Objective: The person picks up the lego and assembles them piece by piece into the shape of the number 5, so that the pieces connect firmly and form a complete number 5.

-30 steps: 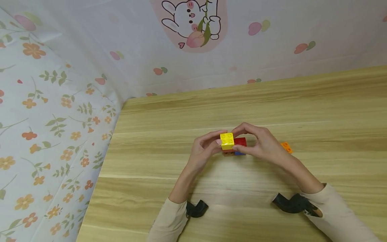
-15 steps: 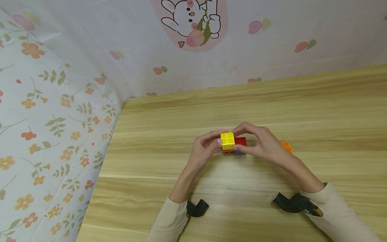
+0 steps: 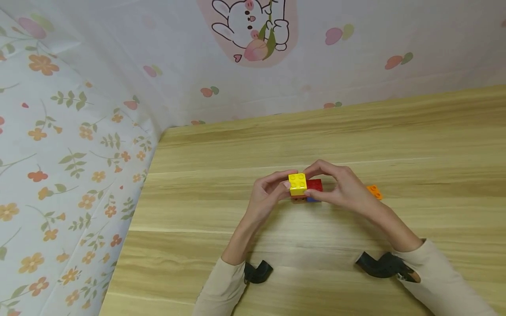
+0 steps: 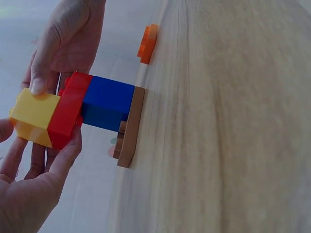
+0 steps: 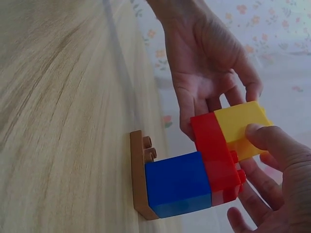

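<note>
A yellow toy building brick (image 3: pixel 297 183) tops a small stack and sits on one end of a longer red brick (image 5: pixel 214 150). Under the red brick's other end is a blue brick (image 5: pixel 177 184), which stands on a thin brown plate (image 5: pixel 140 177) on the table. My left hand (image 3: pixel 265 193) holds the yellow brick from the left, with one finger against the red brick's underside in the left wrist view. From the right, my right hand (image 3: pixel 343 188) pinches the yellow brick, its thumb on the near side. The brown plate's bare studs stick out beneath the red overhang.
An orange plate (image 3: pixel 374 192) lies on the wooden table (image 3: pixel 221 210) just right of my right hand. Behind the table hangs a patterned white cloth (image 3: pixel 174 79), and another floral one (image 3: pixel 71 175) covers the left side. Black wrist mounts (image 3: pixel 258 272) jut from both sleeves.
</note>
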{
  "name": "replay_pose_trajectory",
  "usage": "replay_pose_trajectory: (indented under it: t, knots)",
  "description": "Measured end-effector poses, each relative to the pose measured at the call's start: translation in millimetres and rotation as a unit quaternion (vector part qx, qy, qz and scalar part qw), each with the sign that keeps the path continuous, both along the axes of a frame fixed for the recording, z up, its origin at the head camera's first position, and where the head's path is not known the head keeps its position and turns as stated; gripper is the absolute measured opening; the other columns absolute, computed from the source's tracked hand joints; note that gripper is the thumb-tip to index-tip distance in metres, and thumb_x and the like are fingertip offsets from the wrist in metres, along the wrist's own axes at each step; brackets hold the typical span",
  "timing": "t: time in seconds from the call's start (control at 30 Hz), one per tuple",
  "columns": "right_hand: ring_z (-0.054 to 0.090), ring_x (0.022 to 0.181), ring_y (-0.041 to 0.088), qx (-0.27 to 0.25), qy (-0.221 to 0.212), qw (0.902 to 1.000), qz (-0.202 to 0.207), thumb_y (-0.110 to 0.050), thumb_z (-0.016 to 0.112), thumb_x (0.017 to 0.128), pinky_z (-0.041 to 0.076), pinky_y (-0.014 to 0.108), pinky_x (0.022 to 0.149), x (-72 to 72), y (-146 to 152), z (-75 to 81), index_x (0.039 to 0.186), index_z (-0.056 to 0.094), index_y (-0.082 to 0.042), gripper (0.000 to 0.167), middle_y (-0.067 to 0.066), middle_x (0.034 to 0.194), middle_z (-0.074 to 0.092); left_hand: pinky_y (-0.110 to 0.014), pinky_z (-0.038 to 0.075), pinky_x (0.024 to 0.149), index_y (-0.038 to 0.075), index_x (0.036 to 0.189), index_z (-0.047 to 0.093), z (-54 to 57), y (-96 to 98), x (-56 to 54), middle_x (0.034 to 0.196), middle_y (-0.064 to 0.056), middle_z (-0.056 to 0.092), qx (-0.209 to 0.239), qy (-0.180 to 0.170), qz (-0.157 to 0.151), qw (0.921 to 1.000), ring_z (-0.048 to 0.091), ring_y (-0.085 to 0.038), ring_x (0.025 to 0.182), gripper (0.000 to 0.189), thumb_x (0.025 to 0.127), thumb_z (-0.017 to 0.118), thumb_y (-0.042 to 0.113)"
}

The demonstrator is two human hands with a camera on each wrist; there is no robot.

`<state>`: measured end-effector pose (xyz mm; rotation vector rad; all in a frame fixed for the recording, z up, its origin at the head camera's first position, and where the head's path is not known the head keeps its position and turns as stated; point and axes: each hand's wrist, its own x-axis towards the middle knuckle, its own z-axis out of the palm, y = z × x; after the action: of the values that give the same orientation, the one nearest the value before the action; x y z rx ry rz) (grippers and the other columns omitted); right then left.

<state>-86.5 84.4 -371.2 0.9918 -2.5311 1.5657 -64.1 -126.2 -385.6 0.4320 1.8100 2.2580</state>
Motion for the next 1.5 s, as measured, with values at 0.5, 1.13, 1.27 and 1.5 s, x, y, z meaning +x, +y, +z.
replay_pose_trajectory:
  t: [0.5, 1.13, 1.27, 1.5]
  knots:
    - [0.052, 0.108, 0.015, 0.045, -0.039, 0.9981, -0.014, -0.013, 0.075, 0.079, 0.041, 0.051, 0.09, 1.3, 39, 11.4, 0.112, 0.063, -0.014, 0.035, -0.001, 0.111, 0.063, -0.04, 0.049, 0.086, -0.008, 0.123, 0.054, -0.9, -1.2, 0.2, 0.123, -0.015, 0.056, -0.026, -0.005, 0.005, 0.9997, 0.057, -0.022, 0.104, 0.033, 0.093, 0.051, 0.006]
    - [0.057, 0.091, 0.016, 0.184, 0.099, 0.9775, -0.032, -0.006, 0.084, 0.062, 0.035, 0.009, 0.082, 13.9, 103, -18.8, 0.106, 0.064, -0.01, 0.048, -0.002, 0.101, 0.065, -0.04, 0.049, 0.087, -0.007, 0.124, 0.053, 0.2, -0.7, -0.9, 0.125, -0.015, 0.054, -0.037, -0.01, 0.0, 0.9993, 0.055, -0.02, 0.104, 0.032, 0.095, 0.047, 0.004]
    - [0.054, 0.095, 0.018, 0.204, 0.093, 0.9734, -0.045, -0.01, 0.085, 0.062, 0.037, 0.017, 0.082, 17.3, 108, -23.1, 0.107, 0.064, -0.012, 0.05, -0.001, 0.105, 0.062, -0.04, 0.049, 0.087, -0.009, 0.125, 0.051, 2.4, 0.1, -1.7, 0.125, -0.017, 0.053, -0.045, -0.011, -0.002, 0.9989, 0.055, -0.018, 0.103, 0.032, 0.094, 0.045, 0.0]
    - [0.054, 0.099, 0.029, 0.232, 0.076, 0.9681, -0.055, -0.012, 0.084, 0.063, 0.044, 0.049, 0.078, 19.1, 109, -25.5, 0.107, 0.064, -0.009, 0.049, 0.007, 0.107, 0.06, -0.043, 0.048, 0.088, -0.009, 0.124, 0.052, 2.4, 0.9, -1.7, 0.125, -0.017, 0.053, -0.036, -0.012, -0.003, 0.9993, 0.055, -0.018, 0.103, 0.032, 0.095, 0.045, 0.001]
